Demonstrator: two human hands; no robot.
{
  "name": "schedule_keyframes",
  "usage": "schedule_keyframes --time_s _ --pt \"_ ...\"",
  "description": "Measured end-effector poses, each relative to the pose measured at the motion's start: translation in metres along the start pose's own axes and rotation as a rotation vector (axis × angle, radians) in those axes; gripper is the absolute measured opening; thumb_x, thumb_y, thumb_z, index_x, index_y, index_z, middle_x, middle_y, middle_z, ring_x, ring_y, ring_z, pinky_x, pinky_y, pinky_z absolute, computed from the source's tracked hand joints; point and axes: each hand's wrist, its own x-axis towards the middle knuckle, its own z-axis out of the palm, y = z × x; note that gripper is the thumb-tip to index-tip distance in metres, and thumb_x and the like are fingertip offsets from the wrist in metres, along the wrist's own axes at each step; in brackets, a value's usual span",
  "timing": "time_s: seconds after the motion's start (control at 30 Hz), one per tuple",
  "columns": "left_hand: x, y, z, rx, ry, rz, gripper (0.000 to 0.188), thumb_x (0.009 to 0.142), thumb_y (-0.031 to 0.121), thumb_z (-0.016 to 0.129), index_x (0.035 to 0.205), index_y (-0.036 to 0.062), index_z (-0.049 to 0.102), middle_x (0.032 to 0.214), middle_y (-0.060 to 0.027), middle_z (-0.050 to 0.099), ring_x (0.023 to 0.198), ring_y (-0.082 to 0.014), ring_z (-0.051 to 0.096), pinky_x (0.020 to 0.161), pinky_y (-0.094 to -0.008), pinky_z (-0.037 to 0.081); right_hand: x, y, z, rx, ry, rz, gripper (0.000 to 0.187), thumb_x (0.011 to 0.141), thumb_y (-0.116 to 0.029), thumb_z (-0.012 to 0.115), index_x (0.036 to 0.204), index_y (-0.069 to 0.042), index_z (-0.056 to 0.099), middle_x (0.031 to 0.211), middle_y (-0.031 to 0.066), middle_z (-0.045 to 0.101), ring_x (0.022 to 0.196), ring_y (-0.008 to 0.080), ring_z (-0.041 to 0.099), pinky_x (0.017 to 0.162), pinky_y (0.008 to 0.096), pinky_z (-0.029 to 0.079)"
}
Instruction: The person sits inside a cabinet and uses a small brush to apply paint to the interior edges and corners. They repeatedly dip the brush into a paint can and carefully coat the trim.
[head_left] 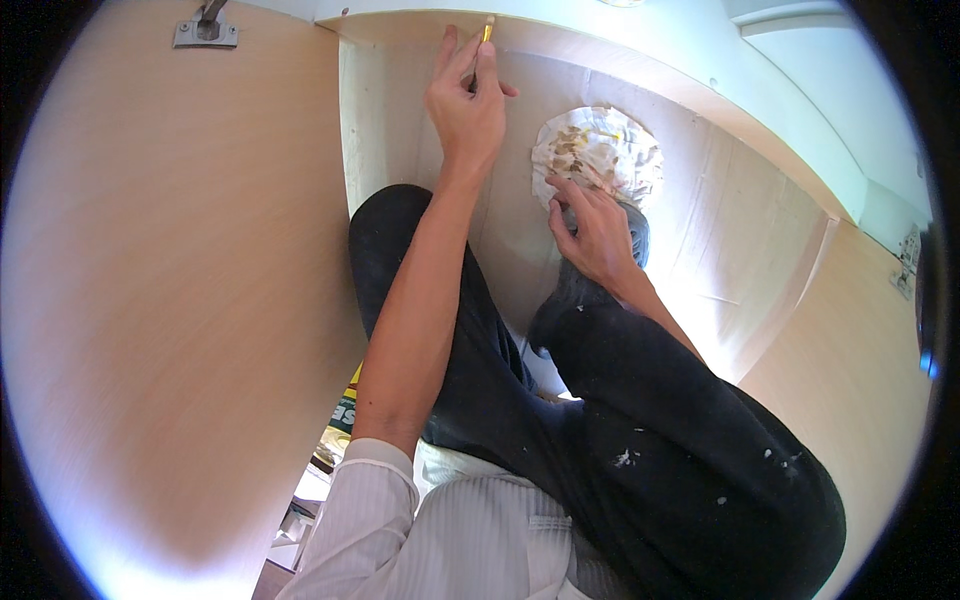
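Observation:
My left hand (470,112) is raised at the far edge of the cabinet base, pinching a slim paintbrush (487,33) with a gold-yellow collar. The brush's pale tip touches or nearly touches the wooden edge strip (545,38); its handle is mostly hidden in my fingers. My right hand (596,236) hangs over my dark shoe (637,232), holding nothing, its fingers apart and loosely bent. Just beyond its fingertips lies a round, crumpled white sheet (612,150) smeared with brown and yellow.
Wood-coloured cabinet doors with metal hinges stand on either side, the left door (170,270) and the right door (850,330). A pale sheet (740,210) with creases covers the surface under my feet. My black-trousered knees take up the middle. White cabinet parts (800,90) curve across the upper right.

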Motion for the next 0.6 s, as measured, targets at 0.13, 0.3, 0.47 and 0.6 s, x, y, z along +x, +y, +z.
schedule_keyframes --time_s 0.13,0.3,0.47,0.6 --pt "0.0001 -0.0007 -0.0003 0.015 -0.013 0.009 0.042 0.102 0.027 0.059 0.126 -0.0078 0.063 0.151 -0.0217 0.042 0.067 -0.0214 0.071 0.057 -0.0261 0.056 -0.0010 0.0015 0.0002 -0.004 -0.023 0.005 0.030 0.089 -0.011 0.063 0.119 -0.006 0.061 0.094 0.0157 0.071 0.086 0.0337 0.067 0.080 0.0439 0.052" --pt "0.0021 -0.0054 0.0010 -0.005 -0.005 0.019 0.032 0.102 0.021 0.058 0.125 0.0009 0.068 0.146 -0.0211 0.038 0.059 -0.0166 0.067 0.054 -0.0251 0.054 0.0007 0.0000 -0.0008 -0.001 -0.027 0.003 0.030 0.088 -0.009 0.063 0.118 -0.006 0.062 0.092 0.0150 0.071 0.085 0.0329 0.068 0.080 0.0434 0.052" --pt "0.0023 -0.0038 0.0021 0.026 -0.012 0.007 0.033 0.102 0.022 0.059 0.125 0.0011 0.068 0.145 -0.0199 0.038 0.057 -0.0156 0.065 0.054 -0.0250 0.053 0.0006 0.0002 0.0003 -0.028 -0.017 0.007 0.031 0.087 -0.007 0.065 0.118 -0.006 0.064 0.089 0.0123 0.072 0.085 0.0313 0.069 0.079 0.0424 0.052" --pt "0.0033 -0.0042 0.0015 0.035 -0.011 0.001 0.036 0.101 0.025 0.060 0.124 -0.0017 0.067 0.146 -0.0195 0.038 0.060 -0.0173 0.067 0.056 -0.0261 0.055 0.0009 0.0014 0.0006 -0.005 -0.031 -0.004 0.029 0.089 -0.011 0.062 0.118 -0.006 0.061 0.092 0.0173 0.070 0.084 0.0348 0.067 0.078 0.0442 0.051"
